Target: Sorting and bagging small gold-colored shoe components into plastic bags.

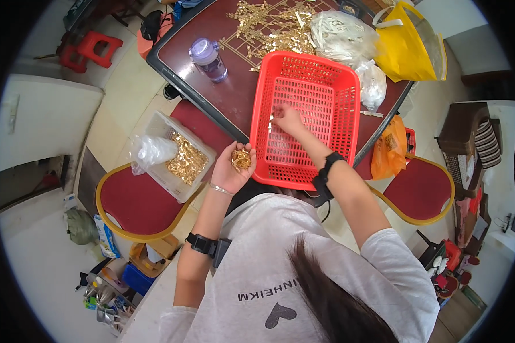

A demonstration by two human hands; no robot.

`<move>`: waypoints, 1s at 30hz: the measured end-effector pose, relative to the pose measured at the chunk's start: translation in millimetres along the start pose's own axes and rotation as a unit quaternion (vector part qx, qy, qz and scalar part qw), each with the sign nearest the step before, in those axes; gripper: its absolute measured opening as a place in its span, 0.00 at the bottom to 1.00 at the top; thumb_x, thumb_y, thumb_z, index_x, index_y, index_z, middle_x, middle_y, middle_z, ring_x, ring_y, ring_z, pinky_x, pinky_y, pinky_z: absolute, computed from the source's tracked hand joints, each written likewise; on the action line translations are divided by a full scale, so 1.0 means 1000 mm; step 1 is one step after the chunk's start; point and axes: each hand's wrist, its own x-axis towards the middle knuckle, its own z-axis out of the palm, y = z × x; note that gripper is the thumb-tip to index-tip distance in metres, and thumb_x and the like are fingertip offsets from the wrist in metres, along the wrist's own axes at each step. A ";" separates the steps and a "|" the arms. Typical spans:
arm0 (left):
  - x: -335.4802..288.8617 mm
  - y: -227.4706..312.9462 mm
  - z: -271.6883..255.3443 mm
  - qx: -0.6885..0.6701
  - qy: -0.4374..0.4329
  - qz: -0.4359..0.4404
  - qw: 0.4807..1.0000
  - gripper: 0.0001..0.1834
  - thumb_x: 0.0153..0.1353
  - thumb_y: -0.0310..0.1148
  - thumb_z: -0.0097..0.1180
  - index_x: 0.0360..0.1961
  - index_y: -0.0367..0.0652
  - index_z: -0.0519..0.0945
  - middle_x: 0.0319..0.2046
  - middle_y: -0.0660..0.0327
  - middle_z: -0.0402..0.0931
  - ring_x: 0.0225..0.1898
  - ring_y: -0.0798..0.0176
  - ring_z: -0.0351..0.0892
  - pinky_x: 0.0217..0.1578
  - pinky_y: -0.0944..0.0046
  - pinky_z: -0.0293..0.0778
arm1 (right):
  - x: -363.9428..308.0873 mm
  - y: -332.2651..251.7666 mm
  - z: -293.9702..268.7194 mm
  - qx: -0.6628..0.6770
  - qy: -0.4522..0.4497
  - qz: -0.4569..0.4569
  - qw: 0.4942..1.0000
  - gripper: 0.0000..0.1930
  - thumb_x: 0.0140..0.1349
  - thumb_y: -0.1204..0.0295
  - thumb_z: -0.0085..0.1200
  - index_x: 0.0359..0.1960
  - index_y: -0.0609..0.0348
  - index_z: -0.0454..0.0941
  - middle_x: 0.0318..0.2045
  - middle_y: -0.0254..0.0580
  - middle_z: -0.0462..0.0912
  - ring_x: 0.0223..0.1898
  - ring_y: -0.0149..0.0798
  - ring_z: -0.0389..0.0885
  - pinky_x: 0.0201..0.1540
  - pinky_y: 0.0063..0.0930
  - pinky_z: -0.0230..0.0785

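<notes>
My left hand (233,166) is cupped, palm up, around a small heap of gold-coloured pieces (241,159) beside the basket's near left corner. Inside the red plastic basket (309,182), my right hand (288,119) is near the left wall with its fingers drawn together. A tiny pale bit shows by its fingertips; its kind is too small and blurred to make out. To the left of my left hand, a whitish plastic tub (165,123) holds many more gold-coloured pieces (187,160) and a clear plastic bag (153,150).
The basket rests on a dark red table (180,48). On it stand a purple bottle (210,59), piles of gold-coloured pieces (286,34), clear bags of pale strips (341,35) and a yellow bag (409,46). An orange bag (390,150) hangs at the right; red-seated chairs (140,200) flank me.
</notes>
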 end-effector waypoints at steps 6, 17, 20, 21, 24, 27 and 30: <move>0.002 0.012 -0.002 0.002 0.008 0.016 1.000 0.10 0.65 0.34 0.46 0.28 0.42 0.74 0.37 0.58 0.78 0.42 0.58 0.77 0.44 0.59 0.77 | -0.005 -0.011 0.021 -0.131 0.071 -0.098 0.984 0.09 0.44 0.80 0.52 0.30 0.63 0.72 0.29 0.53 0.78 0.33 0.57 0.77 0.39 0.46 0.70; 0.030 0.003 0.015 0.034 -0.002 -0.003 0.999 0.10 0.62 0.33 0.48 0.37 0.38 0.74 0.38 0.53 0.76 0.43 0.54 0.75 0.46 0.55 0.73 | -0.096 -0.156 -0.078 0.284 -0.111 -0.025 0.952 0.10 0.51 0.83 0.55 0.36 0.64 0.76 0.28 0.37 0.78 0.30 0.29 0.78 0.33 0.20 0.71; 0.035 0.000 0.007 0.062 -0.175 -0.074 0.980 0.13 0.65 0.40 0.42 0.40 0.43 0.74 0.40 0.57 0.76 0.43 0.63 0.76 0.44 0.60 0.74 | -0.113 -0.184 -0.067 0.032 -0.109 -0.150 0.982 0.11 0.48 0.83 0.55 0.35 0.64 0.76 0.30 0.45 0.78 0.31 0.41 0.79 0.36 0.29 0.72; 0.034 0.001 -0.002 0.058 -0.146 -0.068 0.985 0.14 0.66 0.40 0.42 0.41 0.43 0.74 0.40 0.57 0.76 0.43 0.63 0.76 0.44 0.60 0.74 | -0.116 -0.187 -0.060 -0.017 -0.112 -0.194 0.974 0.13 0.43 0.82 0.56 0.35 0.64 0.76 0.32 0.51 0.76 0.35 0.50 0.78 0.39 0.36 0.72; 0.029 -0.010 0.004 0.069 -0.044 -0.058 0.995 0.12 0.64 0.37 0.44 0.36 0.42 0.76 0.34 0.60 0.78 0.36 0.62 0.77 0.37 0.61 0.76 | -0.122 -0.167 -0.048 0.019 -0.068 -0.267 0.961 0.13 0.42 0.81 0.56 0.34 0.63 0.76 0.35 0.50 0.77 0.39 0.51 0.76 0.44 0.39 0.70; -0.001 0.008 -0.032 0.115 -0.069 0.042 0.990 0.15 0.66 0.37 0.39 0.43 0.40 0.75 0.38 0.56 0.78 0.42 0.58 0.78 0.41 0.58 0.76 | -0.135 -0.167 -0.023 0.064 -0.087 -0.317 0.942 0.12 0.46 0.77 0.54 0.36 0.61 0.76 0.39 0.48 0.76 0.46 0.50 0.73 0.50 0.38 0.67; -0.031 0.047 -0.089 -0.092 0.058 0.060 0.992 0.10 0.62 0.34 0.46 0.33 0.39 0.76 0.30 0.57 0.77 0.34 0.63 0.77 0.36 0.66 0.75 | -0.139 -0.168 -0.039 0.110 -0.113 -0.305 0.939 0.09 0.50 0.77 0.53 0.35 0.60 0.76 0.39 0.46 0.76 0.46 0.48 0.74 0.50 0.37 0.67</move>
